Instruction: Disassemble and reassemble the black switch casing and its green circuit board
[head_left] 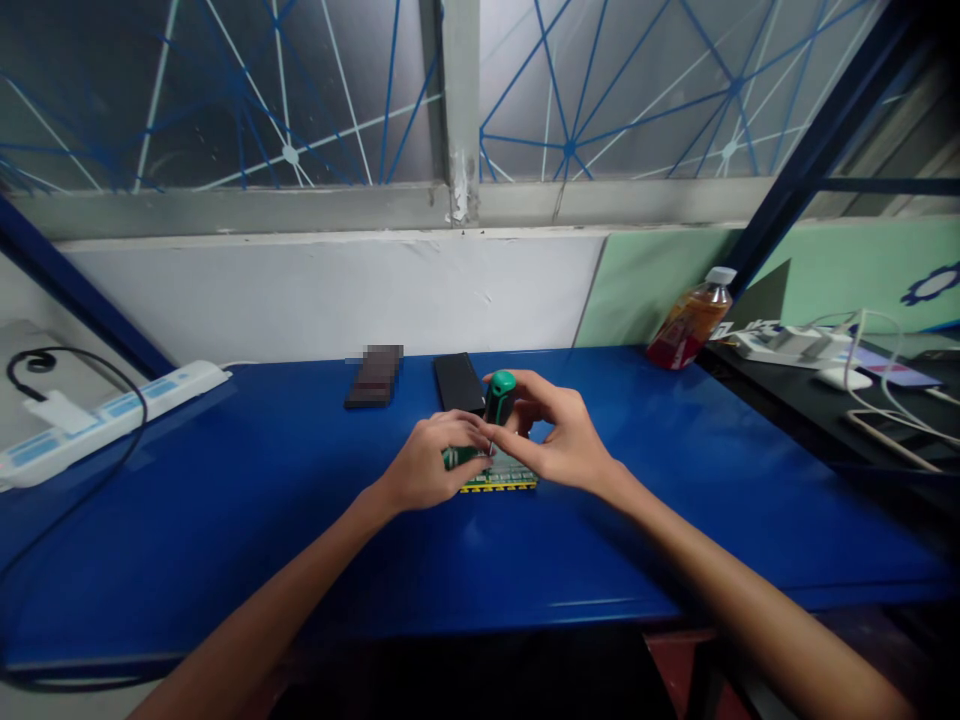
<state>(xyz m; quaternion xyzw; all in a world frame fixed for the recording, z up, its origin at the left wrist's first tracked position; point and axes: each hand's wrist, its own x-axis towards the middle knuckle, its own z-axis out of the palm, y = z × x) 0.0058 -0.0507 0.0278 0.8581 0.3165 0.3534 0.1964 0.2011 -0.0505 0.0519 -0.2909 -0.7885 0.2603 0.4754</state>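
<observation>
Both forearms reach forward, left hand point(439, 458) and right hand point(559, 428) curled close.

At frame centre, fingers partly hide the circuit board point(501, 478); the screwdriver's tip point(491, 450) is too small to make out.

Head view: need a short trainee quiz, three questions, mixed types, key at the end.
1. What colour is the cap on the bottle?
a) red
b) white
c) green

2. True or false: the power strip is at the left side of the blue table, the bottle at the right.

3. Fill in: the right hand holds a ____ with a green-and-black handle, over the circuit board.

Key: 1 b; 2 true; 3 screwdriver
</observation>
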